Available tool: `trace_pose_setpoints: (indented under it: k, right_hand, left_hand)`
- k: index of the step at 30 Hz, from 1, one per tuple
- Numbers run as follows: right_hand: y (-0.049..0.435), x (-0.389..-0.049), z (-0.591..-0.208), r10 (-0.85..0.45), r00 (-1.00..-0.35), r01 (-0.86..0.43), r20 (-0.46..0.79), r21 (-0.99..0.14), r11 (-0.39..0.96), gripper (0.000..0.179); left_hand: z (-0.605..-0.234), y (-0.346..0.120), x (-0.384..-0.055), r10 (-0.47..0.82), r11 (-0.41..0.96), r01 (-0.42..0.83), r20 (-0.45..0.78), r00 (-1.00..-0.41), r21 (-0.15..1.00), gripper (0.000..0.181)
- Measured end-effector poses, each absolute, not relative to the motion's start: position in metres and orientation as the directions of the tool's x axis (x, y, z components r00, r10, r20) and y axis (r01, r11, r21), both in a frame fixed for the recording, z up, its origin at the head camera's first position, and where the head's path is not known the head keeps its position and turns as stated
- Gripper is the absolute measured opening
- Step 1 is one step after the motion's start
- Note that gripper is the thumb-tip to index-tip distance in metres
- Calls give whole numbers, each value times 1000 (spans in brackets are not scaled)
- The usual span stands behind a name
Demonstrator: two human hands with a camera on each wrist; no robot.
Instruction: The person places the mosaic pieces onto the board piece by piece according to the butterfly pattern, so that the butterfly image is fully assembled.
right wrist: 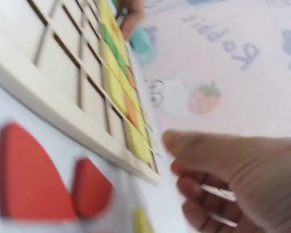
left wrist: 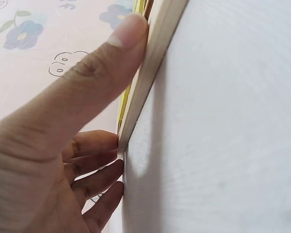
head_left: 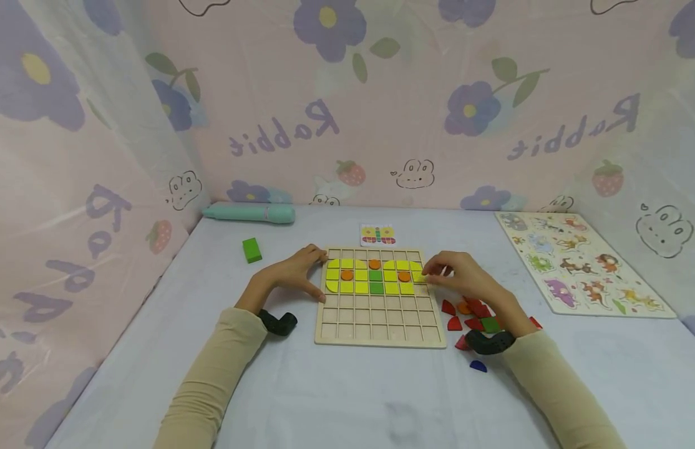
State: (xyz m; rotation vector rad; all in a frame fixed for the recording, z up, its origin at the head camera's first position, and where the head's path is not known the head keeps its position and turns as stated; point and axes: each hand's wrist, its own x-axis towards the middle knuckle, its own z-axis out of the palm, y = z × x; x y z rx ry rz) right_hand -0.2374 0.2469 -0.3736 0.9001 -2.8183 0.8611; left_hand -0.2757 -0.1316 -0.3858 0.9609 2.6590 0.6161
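Observation:
A wooden grid board (head_left: pixel 381 324) lies in front of me. Yellow tiles (head_left: pixel 390 287), two green tiles (head_left: pixel 375 280) and three orange discs (head_left: pixel 375 264) fill part of its upper rows. My left hand (head_left: pixel 294 274) touches the board's left side, thumb on the edge and fingers near the far corner, as the left wrist view (left wrist: pixel 87 92) also shows. At the right side is my right hand (head_left: pixel 460 271), fingertips right at a yellow tile (head_left: pixel 419 278) by the edge. In the blurred right wrist view, nothing shows between that hand's (right wrist: pixel 223 165) bent fingers.
A small picture card (head_left: pixel 377 235) lies behind the board. Loose red pieces (head_left: pixel 454 323), a green piece (head_left: pixel 490 325) and a blue half-disc (head_left: pixel 478 366) lie near my right wrist. An animal puzzle board (head_left: pixel 583 268) is at right; a green block (head_left: pixel 251 250) and teal pen-shaped object (head_left: pixel 249 212) at left.

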Motion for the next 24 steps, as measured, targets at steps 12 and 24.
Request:
trace_pose_setpoints:
  k: [12, 24]
  right_hand:
    - [292, -233, -368, -364, -931, -308, -32, -467, 829, 30]
    - [282, -238, -378, -389, -921, -335, -33, -443, 831, 28]
  left_hand:
    - [-387, -132, -276, 653, 689, 543, -85, -753, 480, 90]
    - [-387, -132, -277, 655, 687, 551, -76, -752, 473, 91]
